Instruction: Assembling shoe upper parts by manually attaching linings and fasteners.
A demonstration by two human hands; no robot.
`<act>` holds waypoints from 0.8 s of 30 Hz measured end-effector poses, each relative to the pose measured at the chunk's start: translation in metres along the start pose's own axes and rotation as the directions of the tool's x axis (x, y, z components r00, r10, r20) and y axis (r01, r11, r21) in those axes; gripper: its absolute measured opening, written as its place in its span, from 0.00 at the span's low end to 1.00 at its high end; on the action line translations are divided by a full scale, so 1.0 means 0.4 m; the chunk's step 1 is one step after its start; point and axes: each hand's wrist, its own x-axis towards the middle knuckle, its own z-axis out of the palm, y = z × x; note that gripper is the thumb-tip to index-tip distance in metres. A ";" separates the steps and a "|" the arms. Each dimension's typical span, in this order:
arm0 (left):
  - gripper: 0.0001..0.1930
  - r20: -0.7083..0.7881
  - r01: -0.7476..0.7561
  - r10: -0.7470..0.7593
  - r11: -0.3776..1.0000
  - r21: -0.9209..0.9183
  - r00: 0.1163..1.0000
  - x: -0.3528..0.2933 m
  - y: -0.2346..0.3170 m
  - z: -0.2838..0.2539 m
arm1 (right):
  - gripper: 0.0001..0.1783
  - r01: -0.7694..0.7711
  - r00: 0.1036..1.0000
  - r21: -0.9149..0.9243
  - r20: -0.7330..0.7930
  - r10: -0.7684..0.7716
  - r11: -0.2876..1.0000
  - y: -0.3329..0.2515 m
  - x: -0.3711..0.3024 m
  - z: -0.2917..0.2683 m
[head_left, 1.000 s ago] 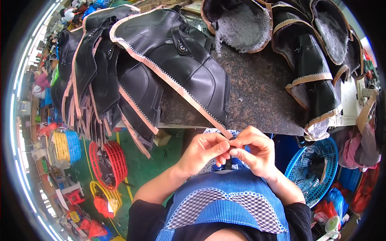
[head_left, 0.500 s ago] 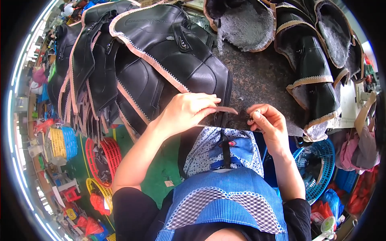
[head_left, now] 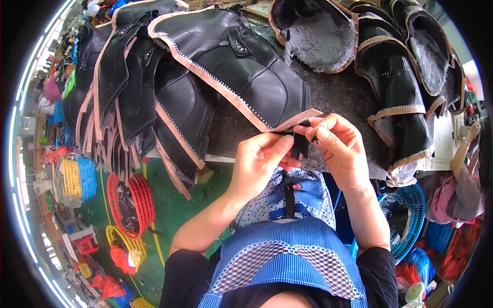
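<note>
1. Since 0.5 s ago, the left hand (head_left: 261, 158) has shifted right and nearer the body, and the right hand (head_left: 340, 139) has come closer to it; the pink strip's (head_left: 222, 88) free end now angles up, away from the body.
2. The black leather piece (head_left: 241, 64) lies on the dark surface (head_left: 336, 97), its near corner by the hands; its long axis runs diagonally from far left to near right.
3. The strip follows its toothed edge along that diagonal, then bends at the corner, its tip pointing right and slightly away.
4. Left grip: thumb and fingers pinch the piece's near corner.
5. Right grip: fingertips gather beside the strip's tip; I cannot tell what they grasp.
</note>
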 end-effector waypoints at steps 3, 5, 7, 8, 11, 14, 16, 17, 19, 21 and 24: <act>0.10 0.089 0.138 -0.123 0.974 -0.180 0.988 0.021 0.008 0.019 | 0.02 0.047 0.998 -0.079 0.052 -0.043 0.996 -0.015 -0.011 0.011; 0.07 0.113 0.185 -0.159 0.945 -0.271 0.981 0.035 0.019 0.022 | 0.03 0.197 0.980 -0.090 0.028 -0.195 0.976 -0.024 -0.022 0.025; 0.07 0.133 0.179 -0.144 0.933 -0.312 0.981 0.044 0.031 0.023 | 0.04 0.369 0.921 -0.267 -0.021 -0.388 0.890 -0.035 -0.037 -0.019; 0.08 0.152 0.172 -0.132 0.940 -0.295 0.980 0.047 0.048 0.027 | 0.05 0.353 0.914 -0.310 -0.085 -0.396 0.883 -0.048 -0.053 -0.028; 0.07 0.186 0.147 -0.100 0.954 -0.262 0.977 0.063 0.066 0.034 | 0.06 0.236 0.941 -0.442 -0.118 -0.317 0.865 -0.049 -0.090 -0.025; 0.08 0.203 0.131 -0.087 0.968 -0.213 0.975 0.075 0.082 0.047 | 0.07 0.322 0.901 -0.635 -0.024 -0.434 0.702 -0.038 -0.097 -0.025; 0.08 0.217 0.129 -0.082 0.969 -0.212 0.973 0.077 0.080 0.047 | 0.10 0.390 0.847 -0.787 0.103 -0.521 0.478 -0.044 -0.084 -0.029; 0.09 0.214 0.118 -0.077 0.976 -0.182 0.974 0.077 0.079 0.049 | 0.10 0.390 0.847 -0.788 0.104 -0.522 0.477 -0.053 -0.081 -0.022; 0.09 0.208 0.101 -0.068 0.983 -0.154 0.976 0.077 0.077 0.051 | 0.10 0.453 0.816 -0.846 0.268 -0.512 0.280 -0.070 -0.075 -0.010; 0.09 0.207 0.091 -0.060 0.985 -0.144 0.977 0.076 0.073 0.053 | 0.10 0.465 0.814 -0.838 0.277 -0.511 0.285 -0.068 -0.073 -0.007; 0.09 0.182 0.069 -0.045 0.990 -0.124 0.982 0.077 0.063 0.058 | 0.10 0.437 0.827 -0.858 0.264 -0.497 0.271 -0.073 -0.070 0.008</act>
